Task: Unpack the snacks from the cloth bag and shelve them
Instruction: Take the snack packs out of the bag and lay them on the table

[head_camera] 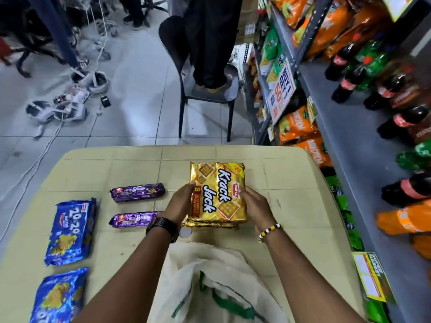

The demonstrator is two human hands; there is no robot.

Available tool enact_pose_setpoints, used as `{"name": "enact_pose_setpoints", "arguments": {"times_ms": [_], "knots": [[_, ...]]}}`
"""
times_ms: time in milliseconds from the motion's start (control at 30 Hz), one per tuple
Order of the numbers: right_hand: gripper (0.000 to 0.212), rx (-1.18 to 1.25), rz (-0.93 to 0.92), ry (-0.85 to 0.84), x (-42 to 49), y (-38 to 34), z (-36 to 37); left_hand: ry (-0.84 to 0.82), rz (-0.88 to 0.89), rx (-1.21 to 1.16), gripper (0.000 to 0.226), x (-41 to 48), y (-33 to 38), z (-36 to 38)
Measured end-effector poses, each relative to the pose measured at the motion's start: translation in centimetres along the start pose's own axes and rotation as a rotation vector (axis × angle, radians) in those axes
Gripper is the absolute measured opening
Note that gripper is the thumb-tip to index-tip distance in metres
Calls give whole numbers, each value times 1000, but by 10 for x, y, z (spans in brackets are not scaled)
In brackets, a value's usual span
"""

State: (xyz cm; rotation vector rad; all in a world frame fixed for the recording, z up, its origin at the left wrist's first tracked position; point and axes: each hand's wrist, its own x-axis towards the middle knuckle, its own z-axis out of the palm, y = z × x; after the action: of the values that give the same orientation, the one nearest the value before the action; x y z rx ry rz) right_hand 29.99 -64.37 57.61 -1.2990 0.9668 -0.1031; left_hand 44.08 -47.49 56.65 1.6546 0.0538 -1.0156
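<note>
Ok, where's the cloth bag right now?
In the head view the cloth bag lies bottom centre on the table, between the person's forearms, just nearer than the gold Krack Jack packs held by the left hand and right hand.

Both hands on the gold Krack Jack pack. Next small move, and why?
Probably lift the Krack Jack pack off the table and swing it right toward the shelf. The left hand and right hand grip its sides, the cloth bag lies slack, and the blue packs and purple packs are already laid out, so unpacking looks about done.
</note>
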Motion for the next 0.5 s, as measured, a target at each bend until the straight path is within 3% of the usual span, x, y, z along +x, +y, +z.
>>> {"name": "enact_pose_setpoints", "arguments": {"times_ms": [133,267,500], "knots": [[16,-86,57,17,10,9,18,14,-45,21,44,14,-8,-14],[38,-260,96,24,9,26,26,-44,-98,23,48,19,-29,-16],[22,-344,36,74,14,31,31,-149,-69,-40,47,13,-33,-19]]}}
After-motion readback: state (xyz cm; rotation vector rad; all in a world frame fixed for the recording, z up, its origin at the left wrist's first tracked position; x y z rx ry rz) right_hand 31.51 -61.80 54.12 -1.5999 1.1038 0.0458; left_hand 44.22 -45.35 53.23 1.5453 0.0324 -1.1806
